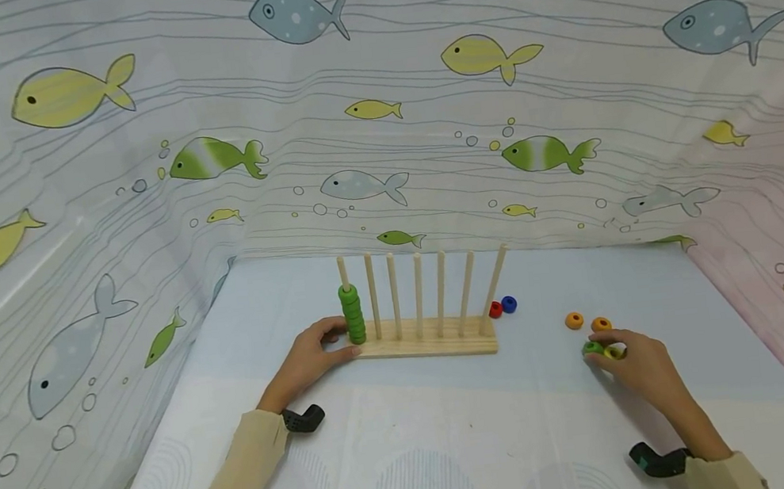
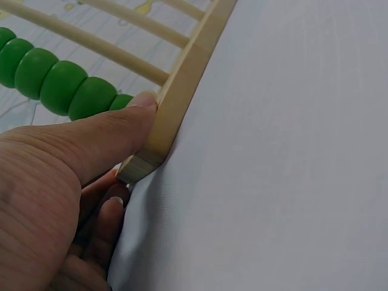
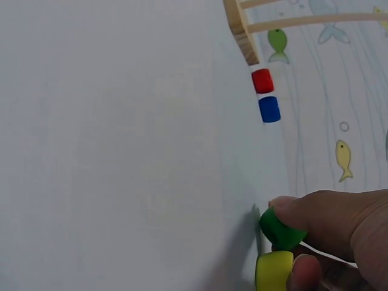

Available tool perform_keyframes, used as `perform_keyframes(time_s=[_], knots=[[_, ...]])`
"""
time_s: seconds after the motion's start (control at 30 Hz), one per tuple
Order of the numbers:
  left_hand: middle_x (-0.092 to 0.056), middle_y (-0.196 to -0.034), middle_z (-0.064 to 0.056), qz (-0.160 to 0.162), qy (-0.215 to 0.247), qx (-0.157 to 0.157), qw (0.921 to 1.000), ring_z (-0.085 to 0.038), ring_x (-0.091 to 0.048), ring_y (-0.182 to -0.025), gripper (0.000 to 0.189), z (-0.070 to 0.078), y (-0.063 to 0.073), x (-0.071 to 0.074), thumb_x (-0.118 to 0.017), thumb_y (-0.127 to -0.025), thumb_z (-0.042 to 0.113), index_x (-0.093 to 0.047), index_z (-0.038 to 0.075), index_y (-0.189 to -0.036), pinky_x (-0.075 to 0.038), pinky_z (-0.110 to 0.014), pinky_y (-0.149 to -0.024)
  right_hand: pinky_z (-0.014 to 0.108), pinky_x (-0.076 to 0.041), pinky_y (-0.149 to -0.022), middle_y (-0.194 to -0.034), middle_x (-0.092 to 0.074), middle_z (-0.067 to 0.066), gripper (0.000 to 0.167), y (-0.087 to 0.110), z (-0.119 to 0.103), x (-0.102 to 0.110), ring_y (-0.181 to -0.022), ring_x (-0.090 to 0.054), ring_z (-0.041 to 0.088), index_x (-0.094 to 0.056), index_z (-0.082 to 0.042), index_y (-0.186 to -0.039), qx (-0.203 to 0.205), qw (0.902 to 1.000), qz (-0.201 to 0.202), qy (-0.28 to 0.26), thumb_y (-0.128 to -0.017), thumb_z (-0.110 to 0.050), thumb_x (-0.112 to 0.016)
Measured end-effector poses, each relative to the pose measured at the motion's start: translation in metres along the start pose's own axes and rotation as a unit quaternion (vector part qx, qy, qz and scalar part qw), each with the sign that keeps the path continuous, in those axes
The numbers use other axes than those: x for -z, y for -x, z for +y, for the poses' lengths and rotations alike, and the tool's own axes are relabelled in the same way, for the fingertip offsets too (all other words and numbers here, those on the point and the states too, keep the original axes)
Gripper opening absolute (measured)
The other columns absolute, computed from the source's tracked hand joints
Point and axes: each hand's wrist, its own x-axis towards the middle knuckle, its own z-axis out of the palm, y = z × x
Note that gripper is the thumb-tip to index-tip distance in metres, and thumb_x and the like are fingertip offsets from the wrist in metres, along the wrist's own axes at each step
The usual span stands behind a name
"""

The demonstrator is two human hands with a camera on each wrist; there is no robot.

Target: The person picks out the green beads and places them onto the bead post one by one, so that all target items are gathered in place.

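Note:
A wooden peg stand with a row of upright dowels stands on the table. Green beads are stacked on its leftmost dowel. My left hand grips the left end of the base, the thumb along its front edge and the other fingers round the end. Off to the right, my right hand pinches a green bead between thumb and fingers. Beside that bead, close to the fingertips, is a yellow bead.
Two orange beads lie just beyond the right hand. By the stand's right end sit a red bead and a blue bead. A fish-patterned sheet rises behind and at both sides of the pale tabletop.

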Motion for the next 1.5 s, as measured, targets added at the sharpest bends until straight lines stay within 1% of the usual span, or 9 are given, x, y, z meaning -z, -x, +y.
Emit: perform_keyframes(time_s=[0.1, 0.17, 0.33, 0.43, 0.63, 0.8, 1.07, 1.2, 1.5], knots=[[-0.062, -0.136, -0.002, 0.002, 0.0, 0.002, 1.0, -0.024, -0.057, -0.124, 0.063, 0.0, 0.0, 0.0, -0.084, -0.087, 0.042, -0.059, 0.018, -0.14, -0.046, -0.046, -0.108, 0.03, -0.046, -0.054, -0.104, -0.071, 0.022, 0.041, 0.0, 0.0, 0.0, -0.074, -0.058, 0.026, -0.072, 0.001, -0.12, 0.007, 0.9999, 0.009, -0.012, -0.09, -0.024, -0.082], [-0.062, -0.136, -0.002, 0.002, 0.002, 0.003, 1.0, -0.024, -0.057, -0.123, 0.063, -0.001, 0.0, 0.0, -0.084, -0.087, 0.041, -0.059, 0.018, -0.14, -0.046, -0.046, -0.108, 0.026, -0.041, -0.049, -0.099, -0.071, 0.018, 0.043, 0.001, -0.001, 0.0, -0.067, -0.053, 0.018, -0.069, 0.003, -0.124, 0.015, 0.9995, 0.019, -0.02, -0.09, -0.021, -0.082], [-0.062, -0.135, -0.001, 0.001, 0.008, 0.003, 1.0, -0.023, -0.057, -0.123, 0.062, 0.0, 0.0, -0.001, -0.084, -0.087, 0.041, -0.059, 0.019, -0.14, -0.046, -0.046, -0.107, 0.026, -0.042, -0.047, -0.107, -0.068, 0.021, 0.045, 0.002, -0.007, 0.002, -0.067, -0.052, 0.017, -0.066, 0.004, -0.129, 0.017, 0.9988, 0.036, -0.029, -0.092, -0.019, -0.079], [-0.062, -0.136, -0.001, 0.0, 0.006, 0.002, 1.0, -0.023, -0.057, -0.123, 0.063, 0.001, 0.0, -0.002, -0.084, -0.087, 0.041, -0.059, 0.018, -0.14, -0.046, -0.046, -0.108, 0.025, -0.043, -0.048, -0.108, -0.066, 0.022, 0.041, 0.003, -0.01, 0.001, -0.07, -0.053, 0.019, -0.07, 0.003, -0.124, 0.016, 0.9982, 0.047, -0.033, -0.092, -0.021, -0.08], [-0.062, -0.136, -0.002, 0.002, -0.001, 0.005, 1.0, -0.024, -0.057, -0.123, 0.063, 0.003, 0.0, -0.003, -0.084, -0.088, 0.038, -0.059, 0.016, -0.141, -0.046, -0.047, -0.107, 0.024, -0.044, -0.05, -0.116, -0.069, 0.019, 0.036, 0.001, -0.012, -0.003, -0.07, -0.054, 0.015, -0.072, -0.003, -0.121, 0.05, 0.9953, 0.068, -0.047, -0.091, -0.021, -0.081], [-0.061, -0.138, -0.003, -0.006, -0.002, 0.0, 1.0, -0.024, -0.057, -0.124, 0.067, 0.004, -0.002, -0.005, -0.083, -0.088, 0.041, -0.057, 0.015, -0.143, -0.046, -0.046, -0.108, 0.024, -0.041, -0.046, -0.113, -0.072, 0.013, 0.039, 0.002, -0.014, -0.006, -0.06, -0.05, 0.007, -0.071, -0.005, -0.125, 0.059, 0.9944, 0.068, -0.055, -0.092, -0.023, -0.081], [-0.062, -0.136, -0.002, -0.004, 0.002, 0.006, 1.0, -0.024, -0.057, -0.123, 0.065, 0.003, 0.001, -0.003, -0.085, -0.086, 0.042, -0.059, 0.017, -0.141, -0.046, -0.047, -0.108, 0.024, -0.04, -0.047, -0.114, -0.071, 0.014, 0.037, -0.002, -0.033, -0.013, -0.06, -0.051, 0.008, -0.072, -0.006, -0.122, 0.079, 0.9923, 0.067, -0.067, -0.09, -0.021, -0.083], [-0.062, -0.136, -0.002, 0.0, -0.002, 0.006, 1.0, -0.025, -0.057, -0.123, 0.065, 0.004, 0.002, 0.0, -0.085, -0.086, 0.041, -0.059, 0.017, -0.141, -0.046, -0.048, -0.107, 0.023, -0.039, -0.047, -0.109, -0.071, 0.011, 0.032, -0.004, -0.041, -0.017, -0.058, -0.049, 0.008, -0.074, -0.009, -0.118, 0.089, 0.991, 0.069, -0.071, -0.088, -0.016, -0.084], [-0.062, -0.136, -0.003, -0.001, -0.006, 0.007, 1.0, -0.025, -0.057, -0.122, 0.066, 0.005, 0.001, 0.001, -0.084, -0.087, 0.041, -0.058, 0.015, -0.142, -0.047, -0.048, -0.106, 0.023, -0.04, -0.046, -0.109, -0.074, 0.008, 0.036, -0.006, -0.057, -0.029, -0.055, -0.05, 0.009, -0.074, -0.009, -0.12, 0.098, 0.9908, 0.035, -0.086, -0.086, -0.012, -0.086]])
